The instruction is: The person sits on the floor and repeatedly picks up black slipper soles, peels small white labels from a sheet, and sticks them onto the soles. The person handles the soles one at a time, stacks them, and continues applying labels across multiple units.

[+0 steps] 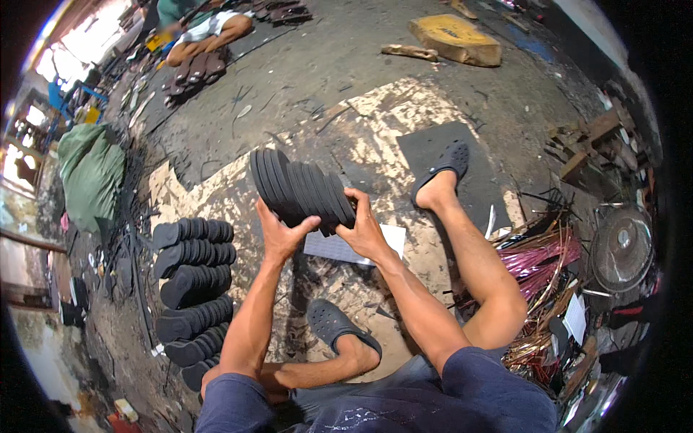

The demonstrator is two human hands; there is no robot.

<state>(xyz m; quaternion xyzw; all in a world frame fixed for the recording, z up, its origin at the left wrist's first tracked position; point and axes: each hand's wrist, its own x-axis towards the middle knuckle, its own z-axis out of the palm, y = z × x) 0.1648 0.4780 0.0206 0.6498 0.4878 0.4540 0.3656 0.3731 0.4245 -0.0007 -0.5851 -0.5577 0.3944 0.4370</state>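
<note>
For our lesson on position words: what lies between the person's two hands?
A stack of flat black pieces lies between the left hand and right hand, held by both; the head view shows it.

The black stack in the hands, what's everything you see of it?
The black stack is many thin, sole-shaped pieces packed face to face. They look matte and rubbery, with curved edges. Off the floor, it slants. The left hand holds its near side; the right hand grips its right end.
</note>
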